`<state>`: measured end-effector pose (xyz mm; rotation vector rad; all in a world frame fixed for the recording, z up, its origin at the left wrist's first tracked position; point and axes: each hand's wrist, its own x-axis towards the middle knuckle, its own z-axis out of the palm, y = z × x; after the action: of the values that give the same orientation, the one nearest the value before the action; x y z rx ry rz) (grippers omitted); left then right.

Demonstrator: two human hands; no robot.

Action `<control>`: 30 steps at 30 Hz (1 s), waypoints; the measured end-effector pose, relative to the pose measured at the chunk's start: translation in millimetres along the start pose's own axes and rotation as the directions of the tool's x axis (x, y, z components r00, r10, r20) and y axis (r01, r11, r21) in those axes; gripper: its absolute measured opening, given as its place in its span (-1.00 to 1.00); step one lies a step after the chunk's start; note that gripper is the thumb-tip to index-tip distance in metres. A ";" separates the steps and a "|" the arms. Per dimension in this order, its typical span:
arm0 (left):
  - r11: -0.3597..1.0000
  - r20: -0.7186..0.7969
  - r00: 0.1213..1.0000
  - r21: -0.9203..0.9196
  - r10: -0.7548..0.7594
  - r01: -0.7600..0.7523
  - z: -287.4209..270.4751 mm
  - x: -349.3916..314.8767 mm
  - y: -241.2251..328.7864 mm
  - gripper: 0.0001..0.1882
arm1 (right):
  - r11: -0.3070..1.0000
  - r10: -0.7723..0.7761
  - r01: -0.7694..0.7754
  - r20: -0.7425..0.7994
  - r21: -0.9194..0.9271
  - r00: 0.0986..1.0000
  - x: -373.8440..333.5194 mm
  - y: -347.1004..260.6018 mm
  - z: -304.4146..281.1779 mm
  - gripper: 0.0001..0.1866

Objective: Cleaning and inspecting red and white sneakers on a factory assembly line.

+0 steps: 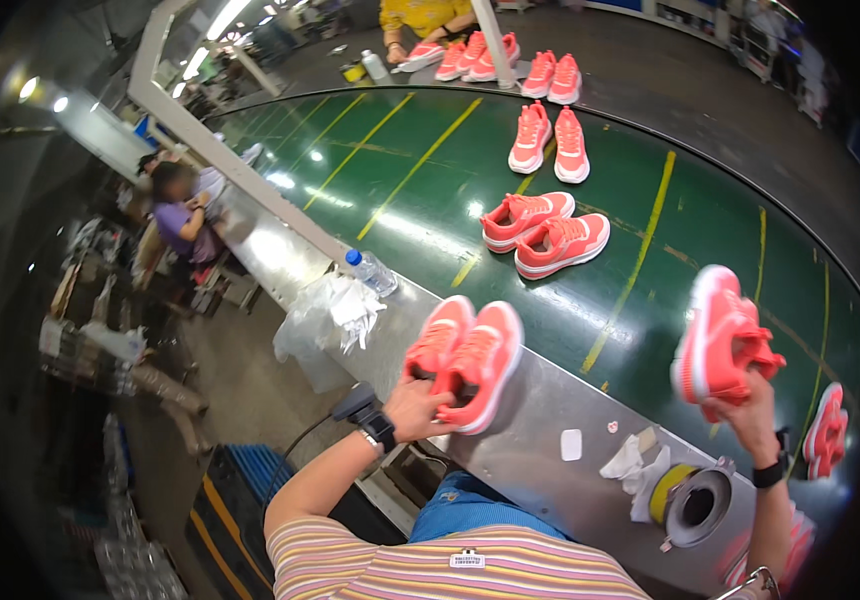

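Observation:
My left hand (417, 408) has its fingers closed at the heels of two coral sneakers (485, 360), which rest side by side at the metal ledge, toes pointing away from me. Over the green conveyor belt (420, 215) on the right, my right hand (748, 415) grips another pair of coral sneakers (715, 340) by the heel end, tilted with the white soles to the left. That pair is slightly blurred. Farther along the belt stand a pair of sneakers (562, 245) turned sideways and a pair of sneakers (570, 145) side by side.
On the metal ledge (540, 400) lie a tape roll (695, 500), crumpled white paper (640, 465) and a white oval piece (571, 445). A water bottle (372, 272) and plastic bags (335, 315) sit left. A co-worker in yellow (420, 18) handles shoes across the belt; a person in purple (180, 220) sits far left.

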<state>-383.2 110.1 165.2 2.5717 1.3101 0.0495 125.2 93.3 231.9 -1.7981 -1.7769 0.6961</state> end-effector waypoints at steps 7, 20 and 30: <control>0.991 0.083 0.995 0.128 -0.048 0.037 31.1 -79.9 -154.2 -0.62 | 0.965 -0.259 0.259 0.000 -0.033 0.966 -15.4 -162.6 194.8 -0.61; 0.959 0.072 0.957 0.069 -0.281 0.276 27.6 -104.0 -172.4 -0.32 | 0.992 -0.123 0.126 -0.080 0.032 0.989 -49.2 -183.4 299.0 -0.67; 0.859 0.034 0.983 -0.482 -0.180 0.174 38.3 -30.1 -43.8 -0.28 | 0.922 0.093 -0.177 -0.246 -0.344 0.965 -83.3 -11.1 304.6 -0.57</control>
<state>-430.2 102.6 120.2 2.0249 1.3304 0.3186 -89.9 11.4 15.5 -2.1630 -1.7203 0.2025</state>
